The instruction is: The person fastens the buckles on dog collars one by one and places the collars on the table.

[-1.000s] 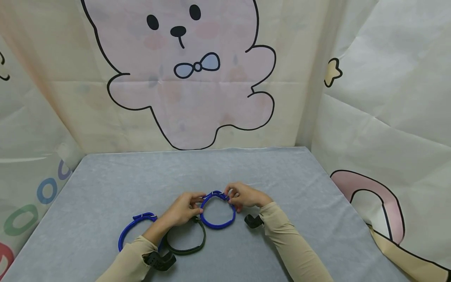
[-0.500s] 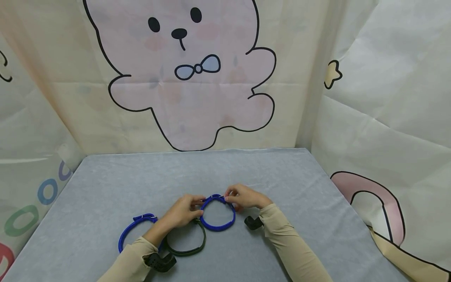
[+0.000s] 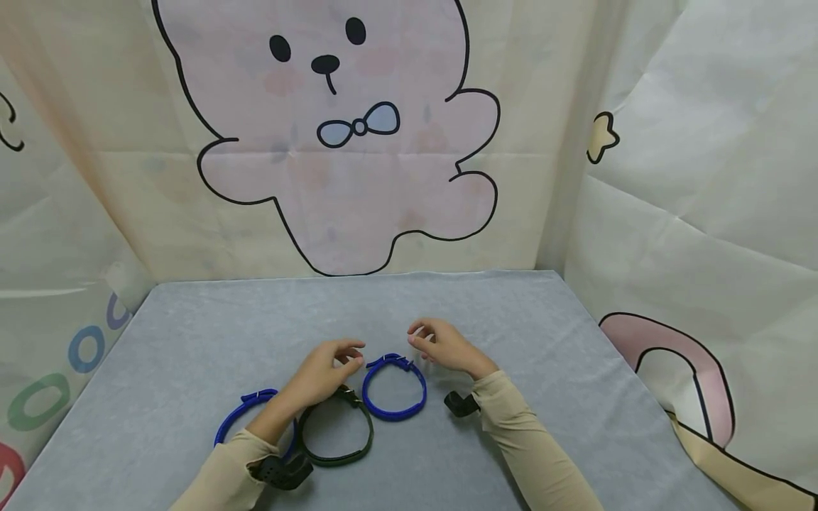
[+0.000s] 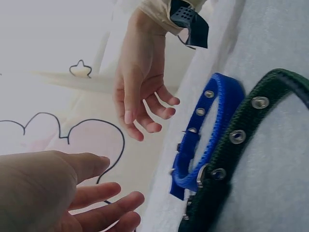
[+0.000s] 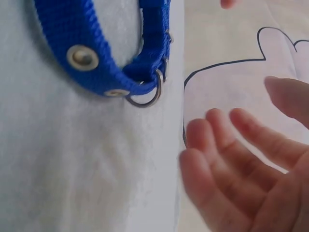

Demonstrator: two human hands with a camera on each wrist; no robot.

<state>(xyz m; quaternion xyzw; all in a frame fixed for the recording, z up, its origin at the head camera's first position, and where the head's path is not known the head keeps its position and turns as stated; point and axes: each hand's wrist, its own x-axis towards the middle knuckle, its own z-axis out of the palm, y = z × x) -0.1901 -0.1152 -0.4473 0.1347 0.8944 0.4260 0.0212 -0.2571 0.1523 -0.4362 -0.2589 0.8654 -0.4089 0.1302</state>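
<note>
A blue pet collar (image 3: 394, 414), buckled into a loop, stands on its edge on the table between my hands. Metal eyelets and a D-ring show on its webbing in the right wrist view. My left hand (image 3: 324, 370) hovers to its left with loose fingers and holds nothing. On the other side my right hand (image 3: 446, 345) is raised off the collar, fingers relaxed and empty. A dark green collar (image 3: 337, 460) with eyelets stands just left of the blue one, its back part below my left hand. Another blue collar (image 3: 231, 421) lies farther left, partly hidden by my left forearm.
The grey cloth-covered table (image 3: 511, 312) runs back to a curtain (image 3: 358, 184) printed with a cartoon bear. Printed curtains also stand at the left and right. A black wrist camera (image 3: 281, 472) sits on my left wrist and another (image 3: 461, 404) on my right.
Both hands have let go of the middle blue collar and lifted away, the left one back to the left, the right one upward. The collar stays standing in nearly the same place.
</note>
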